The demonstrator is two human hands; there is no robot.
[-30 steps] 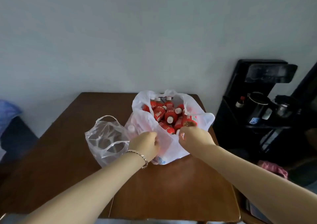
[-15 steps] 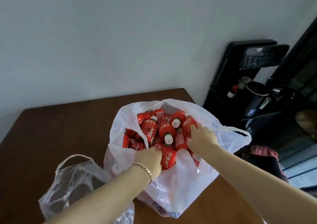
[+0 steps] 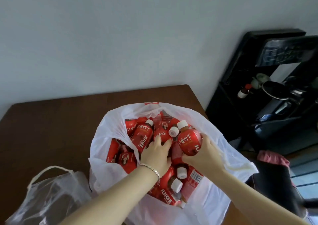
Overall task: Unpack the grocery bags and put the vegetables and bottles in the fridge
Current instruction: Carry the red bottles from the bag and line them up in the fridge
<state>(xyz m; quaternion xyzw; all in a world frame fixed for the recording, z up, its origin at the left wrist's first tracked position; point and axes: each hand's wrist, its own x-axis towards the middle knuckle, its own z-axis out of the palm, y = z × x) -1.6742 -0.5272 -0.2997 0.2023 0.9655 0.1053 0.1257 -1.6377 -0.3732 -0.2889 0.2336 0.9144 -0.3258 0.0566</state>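
Red everywhere: the white plastic bag (image 3: 223,157) stood wide open on the dark brown wooden table (image 3: 51,121), crammed with juice bottles (image 3: 142,137) in red labels and white caps, lying at every angle. And the right hand (image 3: 204,154) had one! Its fingers and thumb were curled round the belly of a red bottle (image 3: 189,143), which tilted cap-up and away from the person at the right side of the bag's mouth, above the rest of the heap. The left hand (image 3: 154,155), a thin bracelet (image 3: 151,168) at the wrist, reached down into the middle of the bag with its fingers spread and laid flat over the bottles there; it was not closed on any of them. The two hands sat just beside each other but apart, a strip of red label showing between them. More bottles lay below both wrists at the near edge of the bag, one label reading JUICE. To the left, near the front of the table, a clear plastic bag (image 3: 51,200) with a pale handle slumped right against the white one. Off the table's right side stood a black stand (image 3: 240,104) against the pale wall (image 3: 120,35), carrying a small red-capped bottle (image 3: 242,92), with a pink cloth (image 3: 273,157) lower down.
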